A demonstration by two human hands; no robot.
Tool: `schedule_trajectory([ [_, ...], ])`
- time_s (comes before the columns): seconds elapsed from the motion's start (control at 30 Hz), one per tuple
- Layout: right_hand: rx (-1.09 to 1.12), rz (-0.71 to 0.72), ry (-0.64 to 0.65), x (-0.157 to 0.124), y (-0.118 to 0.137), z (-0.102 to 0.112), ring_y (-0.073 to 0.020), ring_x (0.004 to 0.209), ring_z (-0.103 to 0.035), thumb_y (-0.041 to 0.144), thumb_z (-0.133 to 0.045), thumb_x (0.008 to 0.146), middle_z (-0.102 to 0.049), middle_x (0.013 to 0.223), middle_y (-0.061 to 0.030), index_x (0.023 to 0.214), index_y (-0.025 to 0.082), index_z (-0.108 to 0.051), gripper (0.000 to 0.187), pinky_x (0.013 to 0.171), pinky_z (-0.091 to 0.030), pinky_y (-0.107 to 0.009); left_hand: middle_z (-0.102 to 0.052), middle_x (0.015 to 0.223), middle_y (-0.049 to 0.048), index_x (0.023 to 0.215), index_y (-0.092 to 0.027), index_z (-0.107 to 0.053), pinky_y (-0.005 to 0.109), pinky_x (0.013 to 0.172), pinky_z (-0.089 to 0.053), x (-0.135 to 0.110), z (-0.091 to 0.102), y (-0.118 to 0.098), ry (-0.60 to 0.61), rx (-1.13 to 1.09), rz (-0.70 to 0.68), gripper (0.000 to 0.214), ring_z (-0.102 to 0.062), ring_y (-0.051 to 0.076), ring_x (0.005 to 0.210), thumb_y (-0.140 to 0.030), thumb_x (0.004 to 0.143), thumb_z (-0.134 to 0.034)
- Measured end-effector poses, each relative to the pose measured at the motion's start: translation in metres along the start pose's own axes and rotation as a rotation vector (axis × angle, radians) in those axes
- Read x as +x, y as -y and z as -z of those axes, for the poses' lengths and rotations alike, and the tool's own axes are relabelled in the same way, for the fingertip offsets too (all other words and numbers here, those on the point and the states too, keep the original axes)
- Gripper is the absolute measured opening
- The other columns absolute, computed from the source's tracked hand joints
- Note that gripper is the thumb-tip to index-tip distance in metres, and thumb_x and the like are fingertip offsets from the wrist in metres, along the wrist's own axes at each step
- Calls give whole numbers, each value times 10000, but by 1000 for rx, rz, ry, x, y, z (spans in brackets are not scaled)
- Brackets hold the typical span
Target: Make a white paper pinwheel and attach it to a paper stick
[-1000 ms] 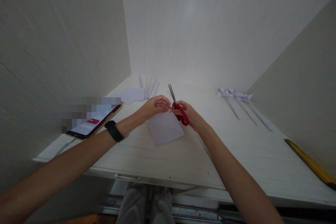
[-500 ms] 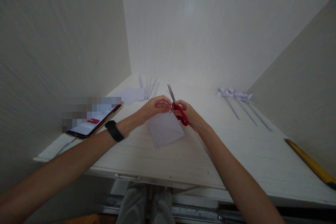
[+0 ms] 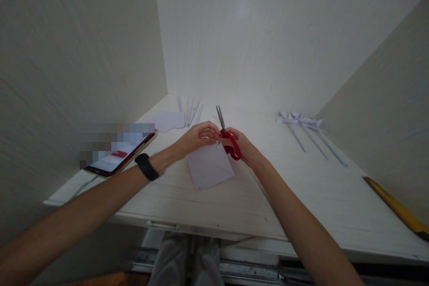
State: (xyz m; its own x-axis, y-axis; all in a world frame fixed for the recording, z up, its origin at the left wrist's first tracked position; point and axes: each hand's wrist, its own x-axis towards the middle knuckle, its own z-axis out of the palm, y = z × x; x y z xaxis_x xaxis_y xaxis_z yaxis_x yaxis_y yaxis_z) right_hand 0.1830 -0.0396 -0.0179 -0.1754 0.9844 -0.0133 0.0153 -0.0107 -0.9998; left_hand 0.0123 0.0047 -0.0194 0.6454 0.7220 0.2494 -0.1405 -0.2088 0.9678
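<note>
A square of white paper (image 3: 210, 167) hangs over the tabletop, its upper corner pinched between both hands. My left hand (image 3: 202, 136), with a black band on the wrist, is closed on that corner. In my right hand (image 3: 244, 146) are red-handled scissors (image 3: 234, 148), their blades pointing up and away from me. The right fingertips also meet the paper's corner, close to the left ones. Crease lines run across the sheet near its lower and right corners. Exactly how the fingertips grip the corner is too small to make out.
A phone (image 3: 117, 156) lies on the left, partly blurred out. Behind my left hand are white paper sheets (image 3: 167, 121) and several thin paper sticks (image 3: 191, 114). Paper pinwheels on sticks (image 3: 298, 119) lie at the right; a yellow tool (image 3: 397, 208) rests by the right wall.
The paper has shifted slightly to the left and tilted. The scissors have moved a little to the right with my right hand. Both hands keep their hold.
</note>
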Motion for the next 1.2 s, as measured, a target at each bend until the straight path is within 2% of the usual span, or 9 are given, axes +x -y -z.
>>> schedule_trajectory([
  [0.43, 12, -20, 22, -4, 6, -2, -45, 484, -426, 208, -658, 585, -499, 569, 82, 797, 191, -455, 293, 488, -293, -200, -622, 796, 6, 867, -142, -557, 222, 713, -478, 0, 0, 2, -17, 15, -31, 301, -598, 89, 732, -208, 634, -736],
  [0.9, -8, -32, 31, -4, 5, -1, -44, 488, -409, 203, -649, 602, -487, 559, 80, 787, 192, -441, 278, 482, -268, -197, -635, 861, 21, 867, -142, -570, 224, 718, -488, 1, 3, 7, 16, -27, -15, 278, -610, 92, 769, -182, 641, -727],
  [1.2, -29, -52, 34, -1, 0, 1, -43, 491, -427, 193, -662, 595, -513, 585, 73, 786, 189, -454, 282, 480, -296, -191, -636, 853, 17, 864, -142, -573, 219, 713, -488, 2, 4, 10, 22, -8, -25, 278, -609, 87, 747, -178, 640, -733],
])
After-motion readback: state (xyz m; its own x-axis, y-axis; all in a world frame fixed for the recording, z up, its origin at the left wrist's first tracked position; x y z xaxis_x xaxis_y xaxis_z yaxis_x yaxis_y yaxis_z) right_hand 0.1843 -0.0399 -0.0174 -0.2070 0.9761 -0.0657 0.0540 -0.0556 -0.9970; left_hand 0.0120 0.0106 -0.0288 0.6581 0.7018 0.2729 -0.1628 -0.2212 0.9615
